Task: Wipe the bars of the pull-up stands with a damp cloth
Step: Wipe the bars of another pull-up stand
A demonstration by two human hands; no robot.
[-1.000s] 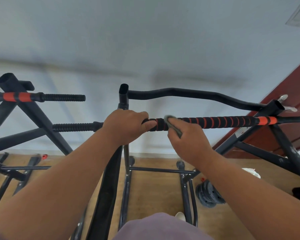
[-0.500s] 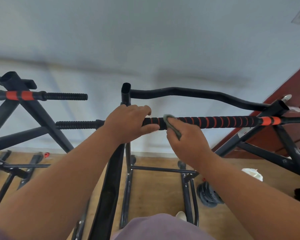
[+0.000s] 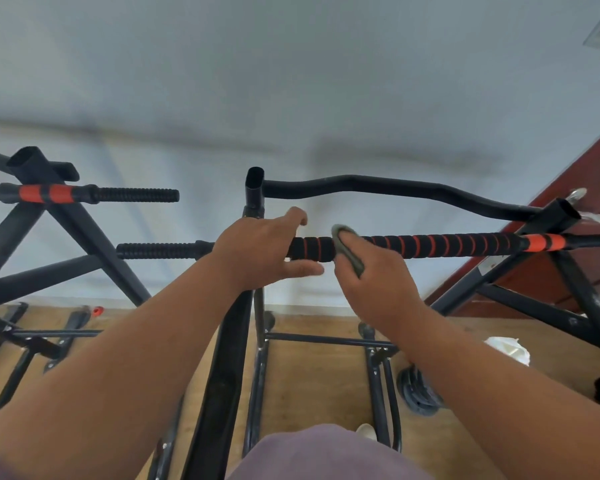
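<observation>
Head view: two bare hands are seen raised to a padded bar (image 3: 440, 244), black foam w/ orange spiral bands, running L–R across the near pull-up stand (image 3: 222, 358). Right hand (image 3: 374, 275) is curled round a grey-green cloth (image 3: 347, 247); cloth is pinched by the grip against the bar and wrapped over its top. Left hand (image 3: 264, 251) is set just left of that grip, fingers spread, thumb under the bar and index lifted above it; whether the bar is actually touched can't be told. Beyond both hands, a bare black curved bar (image 3: 395, 190) is joined to the same frame. Well left of the left grip, a second stand (image 3: 66, 216) is seen w/ an orange-banded bar (image 3: 84, 194).

On the wood floor (image 3: 312, 375), below the right forearm, a stack of dark weight plates (image 3: 418, 393) is seen, w/ a crumpled white item (image 3: 508, 349) to its right. No containers are made out. A pale sticker on the right strut is seen; its writing is too small to read.
</observation>
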